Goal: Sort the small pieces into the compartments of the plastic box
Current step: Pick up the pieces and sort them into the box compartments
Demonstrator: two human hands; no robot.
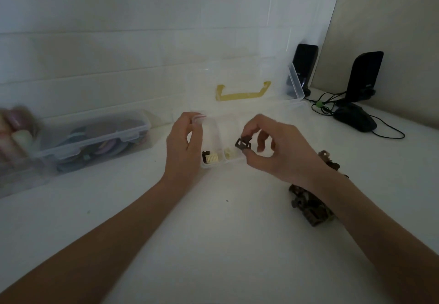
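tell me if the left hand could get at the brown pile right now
Probably not easily. The left hand grips the box at its left edge, and the brown pile lies on the far side, under the right forearm. The right hand, holding a brown piece, is much nearer.

Open white tabletop (213, 244) is lying near and centre, between the forearms — room to pass. The clear compartmented plastic box (211, 137) is standing ahead, its raised lid with a yellow handle (242, 93) closing the far side. A heap of small dark brown pieces (308, 206) is crowding the right. A clear lidded container of coloured discs (95, 137) is blocking the left — black mouse (355, 119), cables and two black speakers (365, 75) are filling the far right corner.
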